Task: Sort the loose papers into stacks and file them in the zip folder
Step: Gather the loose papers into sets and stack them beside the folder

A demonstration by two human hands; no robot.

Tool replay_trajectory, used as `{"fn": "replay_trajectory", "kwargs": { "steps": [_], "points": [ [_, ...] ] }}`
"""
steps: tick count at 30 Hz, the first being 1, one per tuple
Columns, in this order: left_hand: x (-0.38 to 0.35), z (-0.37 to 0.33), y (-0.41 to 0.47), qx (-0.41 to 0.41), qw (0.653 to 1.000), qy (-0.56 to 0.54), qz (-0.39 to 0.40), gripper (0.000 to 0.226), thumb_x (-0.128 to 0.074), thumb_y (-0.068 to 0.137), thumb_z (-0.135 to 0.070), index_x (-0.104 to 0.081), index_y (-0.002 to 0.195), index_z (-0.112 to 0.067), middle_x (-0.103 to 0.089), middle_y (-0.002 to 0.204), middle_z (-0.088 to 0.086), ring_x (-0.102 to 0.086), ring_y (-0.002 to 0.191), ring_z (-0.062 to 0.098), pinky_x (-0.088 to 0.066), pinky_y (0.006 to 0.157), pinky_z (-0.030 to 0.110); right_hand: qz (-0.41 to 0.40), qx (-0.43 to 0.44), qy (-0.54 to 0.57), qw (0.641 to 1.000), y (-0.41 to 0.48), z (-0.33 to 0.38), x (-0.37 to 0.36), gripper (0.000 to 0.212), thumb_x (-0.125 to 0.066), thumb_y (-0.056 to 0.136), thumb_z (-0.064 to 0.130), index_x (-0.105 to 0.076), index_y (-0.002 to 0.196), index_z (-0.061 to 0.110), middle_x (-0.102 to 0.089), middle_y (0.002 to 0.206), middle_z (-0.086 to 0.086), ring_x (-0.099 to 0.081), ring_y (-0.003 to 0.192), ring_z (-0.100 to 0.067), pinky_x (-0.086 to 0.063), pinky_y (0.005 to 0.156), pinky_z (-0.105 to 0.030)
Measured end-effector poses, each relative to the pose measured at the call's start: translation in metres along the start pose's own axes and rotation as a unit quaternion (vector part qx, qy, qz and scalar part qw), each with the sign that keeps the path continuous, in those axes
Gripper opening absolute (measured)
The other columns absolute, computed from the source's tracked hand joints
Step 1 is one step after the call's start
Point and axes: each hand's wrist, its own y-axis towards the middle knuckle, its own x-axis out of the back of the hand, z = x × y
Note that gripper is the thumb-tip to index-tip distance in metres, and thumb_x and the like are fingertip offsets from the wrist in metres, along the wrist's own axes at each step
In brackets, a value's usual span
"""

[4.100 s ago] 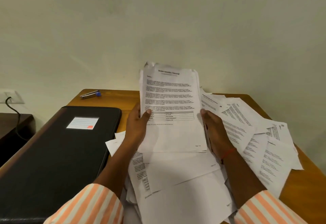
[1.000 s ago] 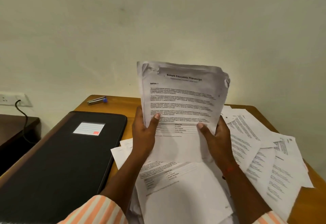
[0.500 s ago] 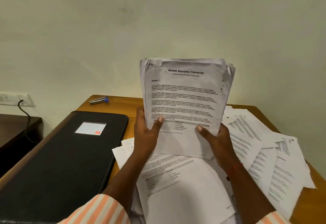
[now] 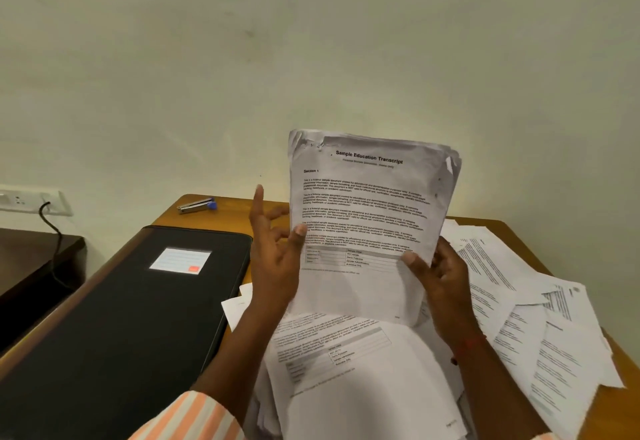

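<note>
Since the frame half a second back, the left hand [image 4: 273, 263] has lifted its index finger off the held stack [image 4: 367, 217]. The finger now points straight up, clear of the paper's left edge.

Far left of the zip folder [image 4: 114, 328], a wall socket [image 4: 31, 201] carries a black cable [image 4: 52, 228], and a dark side table [image 4: 31, 263] stands beside the desk [image 4: 239, 212]. The zip folder lies flat and closed along the desk's left edge, its white label [image 4: 180, 260] facing up. Just past its far right corner lies a stapler [image 4: 196, 204] with bare wood around it.

Right of the zip folder, the left hand's grip pinches the stack's left edge, thumb on the front. The stack stands upright in the air with its top corners crumpled. Its bottom edge hangs just over the loose papers [image 4: 363, 380], which are heaped close to the zip folder's right edge. The right hand [image 4: 446, 287] has its grip closed on the stack's lower right edge, thumb in front. Further right, more sheets [image 4: 540, 328] fan out to the desk's right edge.
</note>
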Motion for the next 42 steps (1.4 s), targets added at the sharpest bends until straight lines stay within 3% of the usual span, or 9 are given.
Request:
{"fn": "replay_trajectory", "kwargs": {
  "steps": [5, 8, 11, 17, 22, 29, 36, 39, 42],
  "points": [
    [-0.010, 0.001, -0.007, -0.039, 0.993, 0.095, 0.059, 0.070, -0.053, 0.094, -0.056, -0.023, 0.156, -0.038, -0.061, 0.133, -0.009, -0.070, 0.107, 0.015, -0.064, 0.076, 0.038, -0.008, 0.004, -0.026, 1.000, -0.001, -0.002, -0.007, 0.049, -0.079, 0.083, 0.032, -0.060, 0.127, 0.019, -0.072, 0.118, 0.005, -0.069, 0.109, -0.014, -0.058, 0.088, -0.031],
    [-0.013, 0.003, -0.010, -0.009, 0.999, 0.030, 0.030, 0.067, -0.057, 0.095, -0.048, -0.031, 0.153, -0.027, -0.062, 0.126, -0.016, -0.070, 0.108, 0.014, -0.063, 0.076, 0.032, -0.010, 0.006, -0.016, 1.000, -0.002, -0.003, -0.009, 0.044, -0.077, 0.084, 0.032, -0.062, 0.124, 0.022, -0.073, 0.116, 0.006, -0.069, 0.108, -0.014, -0.058, 0.086, -0.030],
    [-0.016, 0.003, -0.014, 0.015, 1.000, 0.007, 0.024, 0.053, -0.059, 0.096, -0.038, -0.042, 0.143, -0.020, -0.065, 0.119, -0.018, -0.070, 0.106, 0.011, -0.064, 0.079, 0.036, -0.005, 0.002, -0.022, 1.000, -0.003, -0.001, -0.012, 0.041, -0.077, 0.082, 0.032, -0.062, 0.120, 0.028, -0.074, 0.114, 0.010, -0.070, 0.106, -0.012, -0.058, 0.086, -0.029],
    [-0.015, -0.001, -0.011, 0.050, 0.999, -0.012, -0.005, 0.025, -0.067, 0.096, -0.031, -0.053, 0.116, -0.039, -0.070, 0.111, -0.017, -0.072, 0.100, 0.013, -0.063, 0.081, 0.040, -0.018, 0.008, -0.010, 1.000, -0.006, 0.006, -0.015, 0.038, -0.074, 0.081, 0.025, -0.063, 0.117, 0.027, -0.074, 0.112, 0.011, -0.070, 0.106, -0.010, -0.058, 0.080, -0.021],
    [-0.017, -0.008, -0.008, 0.032, 0.999, -0.011, -0.028, 0.028, -0.065, 0.091, -0.027, -0.050, 0.112, -0.037, -0.068, 0.105, -0.031, -0.070, 0.098, 0.003, -0.060, 0.072, 0.021, -0.024, 0.022, 0.008, 0.999, -0.002, 0.012, -0.020, 0.031, -0.073, 0.087, 0.014, -0.065, 0.113, 0.029, -0.075, 0.109, 0.012, -0.072, 0.101, -0.011, -0.060, 0.076, -0.024],
    [-0.017, 0.011, -0.015, 0.091, 0.996, 0.013, -0.012, 0.035, -0.071, 0.094, -0.020, -0.050, 0.121, -0.029, -0.067, 0.111, -0.016, -0.069, 0.102, 0.004, -0.060, 0.077, 0.021, -0.006, -0.014, -0.055, 0.998, -0.007, -0.005, -0.024, 0.028, -0.076, 0.086, 0.018, -0.067, 0.108, 0.033, -0.075, 0.104, 0.013, -0.070, 0.098, -0.002, -0.057, 0.076, -0.016],
    [-0.021, 0.002, -0.015, 0.090, 0.994, 0.056, 0.030, 0.032, -0.070, 0.095, -0.021, -0.048, 0.118, -0.024, -0.065, 0.107, -0.018, -0.069, 0.092, -0.005, -0.056, 0.065, 0.014, -0.052, -0.030, -0.081, 0.995, 0.001, -0.016, -0.020, 0.039, -0.079, 0.085, 0.021, -0.063, 0.121, 0.026, -0.072, 0.113, 0.007, -0.068, 0.106, -0.008, -0.057, 0.090, -0.031],
    [-0.019, -0.008, -0.010, 0.102, 0.992, 0.062, 0.039, 0.033, -0.071, 0.095, -0.023, -0.052, 0.121, -0.030, -0.067, 0.109, -0.018, -0.070, 0.094, 0.001, -0.058, 0.070, 0.018, -0.059, -0.004, -0.089, 0.994, 0.002, -0.003, -0.017, 0.048, -0.078, 0.086, 0.018, -0.056, 0.128, 0.023, -0.069, 0.117, 0.011, -0.067, 0.106, -0.003, -0.055, 0.084, -0.020],
    [-0.006, -0.008, -0.014, 0.125, 0.988, 0.068, 0.055, 0.035, -0.071, 0.094, -0.021, -0.056, 0.123, -0.036, -0.070, 0.112, -0.017, -0.070, 0.097, 0.002, -0.057, 0.075, 0.018, -0.059, -0.017, -0.069, 0.996, -0.001, 0.006, -0.014, 0.035, -0.071, 0.091, 0.017, -0.053, 0.121, 0.022, -0.072, 0.109, 0.009, -0.070, 0.098, -0.003, -0.054, 0.074, -0.013]
  ]
}}
